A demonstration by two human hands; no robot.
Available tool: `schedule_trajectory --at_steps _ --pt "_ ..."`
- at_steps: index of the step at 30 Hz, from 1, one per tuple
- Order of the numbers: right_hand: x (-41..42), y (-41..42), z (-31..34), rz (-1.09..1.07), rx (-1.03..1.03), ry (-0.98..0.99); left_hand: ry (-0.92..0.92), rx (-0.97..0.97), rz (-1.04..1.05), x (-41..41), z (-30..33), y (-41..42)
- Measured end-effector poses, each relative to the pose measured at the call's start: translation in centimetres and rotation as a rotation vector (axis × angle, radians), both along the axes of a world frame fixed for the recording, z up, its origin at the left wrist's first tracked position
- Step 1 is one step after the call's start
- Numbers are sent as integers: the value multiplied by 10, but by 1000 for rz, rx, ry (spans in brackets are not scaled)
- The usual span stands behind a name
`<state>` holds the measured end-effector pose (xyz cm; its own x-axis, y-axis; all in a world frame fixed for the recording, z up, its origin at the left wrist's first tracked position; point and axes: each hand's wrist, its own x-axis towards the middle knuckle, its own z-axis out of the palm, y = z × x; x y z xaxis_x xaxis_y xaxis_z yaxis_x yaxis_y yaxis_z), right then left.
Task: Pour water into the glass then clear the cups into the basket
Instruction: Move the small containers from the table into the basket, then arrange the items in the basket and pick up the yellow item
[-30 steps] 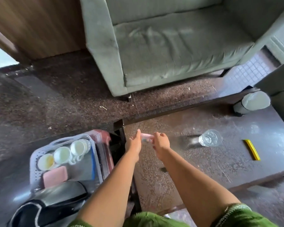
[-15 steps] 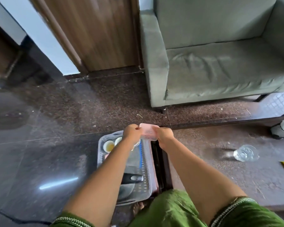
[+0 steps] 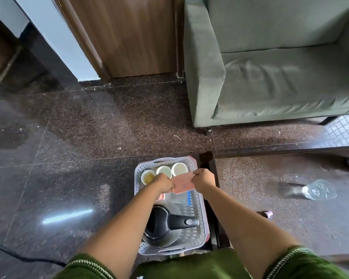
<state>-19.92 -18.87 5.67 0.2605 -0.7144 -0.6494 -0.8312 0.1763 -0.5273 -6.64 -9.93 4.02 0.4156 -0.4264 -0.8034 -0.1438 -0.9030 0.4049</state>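
Note:
A pale perforated basket (image 3: 202,222) stands on the floor beside the table. Three white cups (image 3: 164,171) line its far end, and a black kettle (image 3: 159,224) fills its near end. Above the basket I hold a flat pink coaster (image 3: 182,183) with both hands: my left hand (image 3: 163,183) grips its left edge, my right hand (image 3: 203,179) its right edge. A second pink piece (image 3: 162,196) peeks out under my left wrist. The clear glass (image 3: 318,189) stands on the brown table (image 3: 270,198) to the right, apart from my hands.
A grey-green armchair (image 3: 270,77) stands beyond the table. A small purple cap (image 3: 268,214) lies on the table near my right forearm. A black cable (image 3: 18,256) crosses the dark polished floor at lower left. A wooden door (image 3: 129,37) is at the back.
My hands carried the pink coaster from over the table leftward to above the basket, and lower toward it. My view swung left, so the glass now sits far right.

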Motion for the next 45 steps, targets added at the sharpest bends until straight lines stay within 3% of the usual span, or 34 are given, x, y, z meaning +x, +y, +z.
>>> schedule_trajectory --at_steps 6,21,28,34,39,45 --pt "-2 17 -37 -28 -35 95 202 80 -89 1 -34 4" --pt "13 42 -71 240 -120 232 503 139 -115 22 -59 7" --pt "14 44 -64 400 -242 269 373 107 -167 17 -48 9" --pt "-29 3 -43 93 -286 91 100 136 -440 4 0 -21" --pt "-120 -35 -35 -247 -263 89 -220 -18 -540 -44 21 -66" --pt "-234 -61 -56 -510 -175 201 -70 -217 -462 -176 -3 -113"
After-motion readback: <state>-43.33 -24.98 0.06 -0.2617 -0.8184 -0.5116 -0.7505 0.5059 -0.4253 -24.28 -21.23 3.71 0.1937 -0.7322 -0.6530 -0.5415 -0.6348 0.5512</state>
